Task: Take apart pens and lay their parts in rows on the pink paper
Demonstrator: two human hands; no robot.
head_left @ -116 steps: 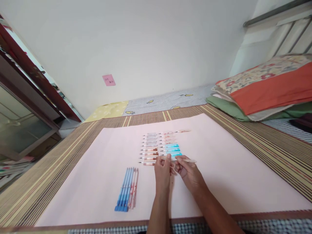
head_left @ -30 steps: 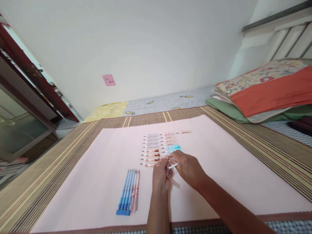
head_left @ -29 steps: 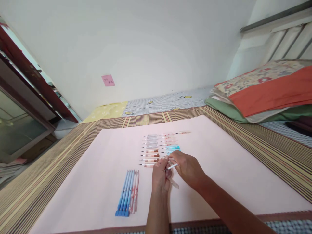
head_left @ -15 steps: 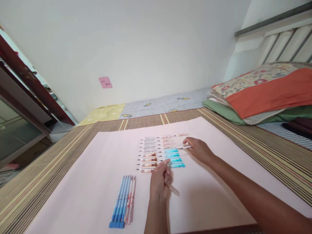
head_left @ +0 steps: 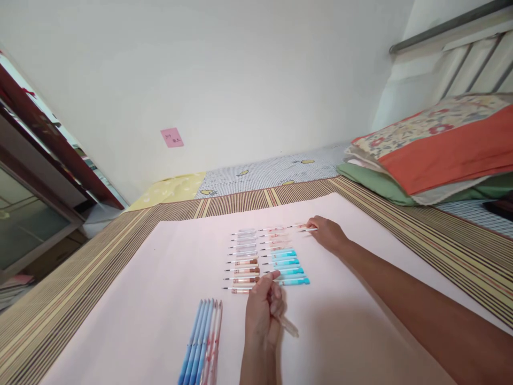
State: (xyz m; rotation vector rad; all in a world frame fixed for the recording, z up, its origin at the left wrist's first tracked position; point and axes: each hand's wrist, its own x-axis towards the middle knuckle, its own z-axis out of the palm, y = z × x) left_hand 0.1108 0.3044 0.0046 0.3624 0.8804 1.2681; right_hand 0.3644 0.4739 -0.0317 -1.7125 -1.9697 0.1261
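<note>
My left hand [head_left: 264,302] is closed around a clear plastic pen part [head_left: 289,325] that pokes out below the fingers. Farther out, my right hand [head_left: 325,231] pinches a thin white pen refill [head_left: 308,230], its tip pointing left. That refill is beside another refill [head_left: 294,226] at the far end of the right column. Two columns of refills and pen parts lie on the white sheet [head_left: 160,278]: clear parts [head_left: 245,239] and brown ones [head_left: 246,271] on the left, pink-patterned parts [head_left: 276,235] and turquoise ones [head_left: 286,262] on the right.
Nearer me, blue pens [head_left: 196,342] and red-patterned pens [head_left: 212,342] lie side by side. The sheet rests on a striped mat [head_left: 104,256]. Folded bedding [head_left: 436,155] is piled at the right, and a wall [head_left: 256,80] with a pink note [head_left: 172,137] rises behind.
My right hand has moved the refill away from me, up beside the far end of the right column. My left hand stays in about the same place, still holding the clear part.
</note>
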